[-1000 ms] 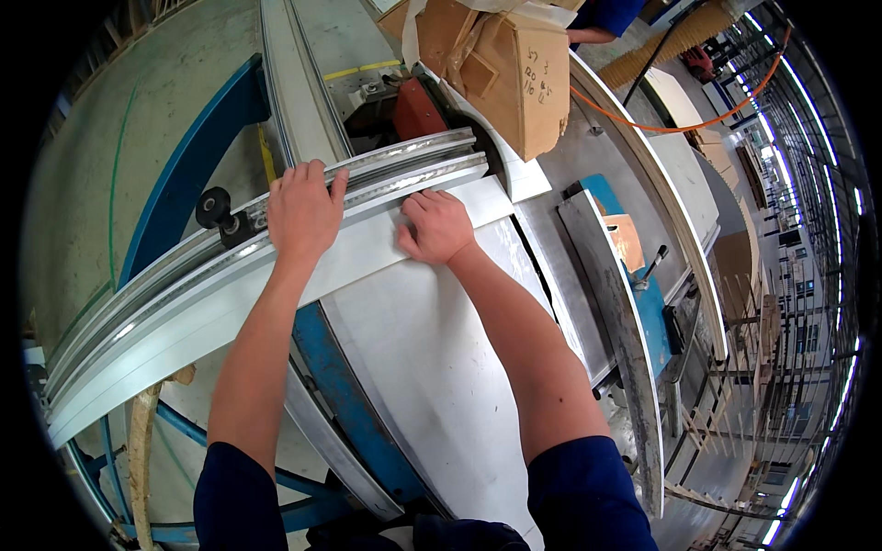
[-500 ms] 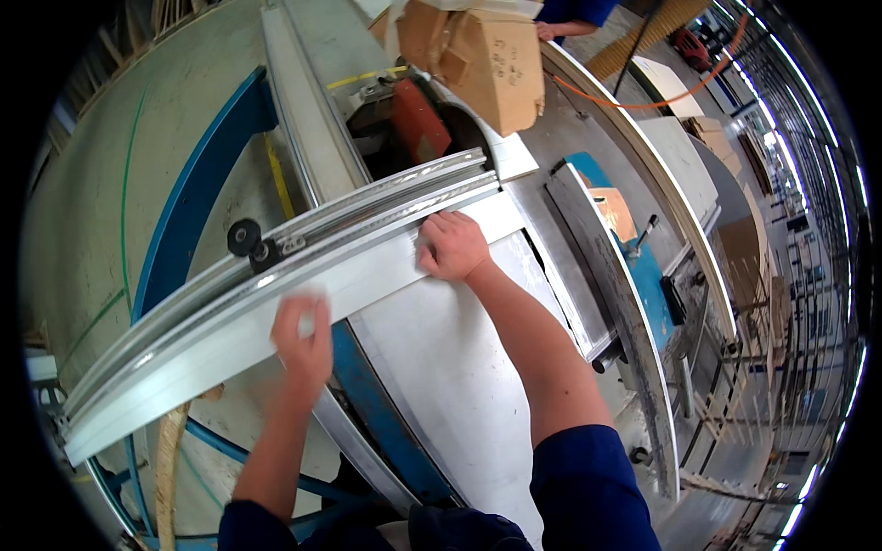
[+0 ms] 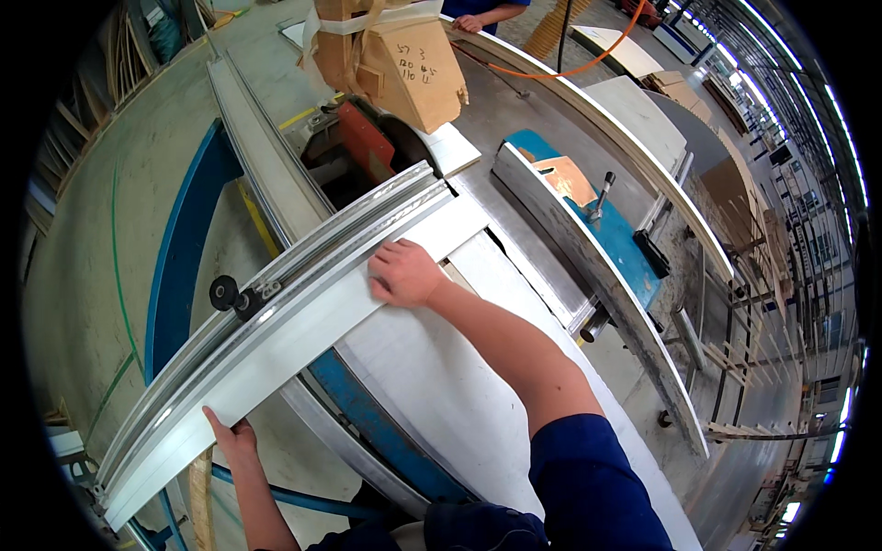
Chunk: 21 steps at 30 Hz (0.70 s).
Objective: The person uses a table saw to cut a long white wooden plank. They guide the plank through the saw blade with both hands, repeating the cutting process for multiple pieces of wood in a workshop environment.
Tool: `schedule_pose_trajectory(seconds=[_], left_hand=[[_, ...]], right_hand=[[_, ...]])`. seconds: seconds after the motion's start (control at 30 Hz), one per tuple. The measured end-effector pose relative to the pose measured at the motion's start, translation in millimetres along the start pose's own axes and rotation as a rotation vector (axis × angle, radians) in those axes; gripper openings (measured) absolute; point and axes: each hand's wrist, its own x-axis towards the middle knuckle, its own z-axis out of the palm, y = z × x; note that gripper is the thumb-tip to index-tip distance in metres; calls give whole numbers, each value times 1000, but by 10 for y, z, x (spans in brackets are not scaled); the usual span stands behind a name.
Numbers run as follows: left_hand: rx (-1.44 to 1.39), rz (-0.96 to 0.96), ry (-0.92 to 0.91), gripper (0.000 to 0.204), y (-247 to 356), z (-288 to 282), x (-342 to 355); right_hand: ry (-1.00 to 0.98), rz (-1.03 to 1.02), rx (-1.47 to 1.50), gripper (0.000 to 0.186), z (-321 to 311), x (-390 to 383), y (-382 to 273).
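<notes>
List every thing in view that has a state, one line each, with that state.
Long white flat board: lying flat against the metal rail, both hands on it.
Ribbed silver metal fence rail: lying along the board's far edge.
Left hand: gripping the board's near end from below.
Right hand: pressed flat on top of the board.
Brown cardboard box: standing beyond the rail, flaps partly open.
Black round knob: mounted at the rail.

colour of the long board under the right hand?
White, as the head view shows: the long board lies against the metal fence rail, right hand pressing on it.
</notes>
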Motion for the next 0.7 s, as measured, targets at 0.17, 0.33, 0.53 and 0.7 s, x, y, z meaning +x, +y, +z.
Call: schedule_pose_trajectory(seconds=[0.17,0.33,0.53,0.7], left_hand=[[2,-135,-59,51,-336,273,-226],[30,-233,-113,48,-669,500,-415],[90,-197,-69,53,-720,545,-421],[119,-102,-171,64,-812,545,-480]], right_hand=[[3,22,16,20,128,38,-211],[0,47,-14,18,100,18,-134],[-22,34,-5,20,40,3,-45],[-18,-59,-3,21,22,-3,175]])
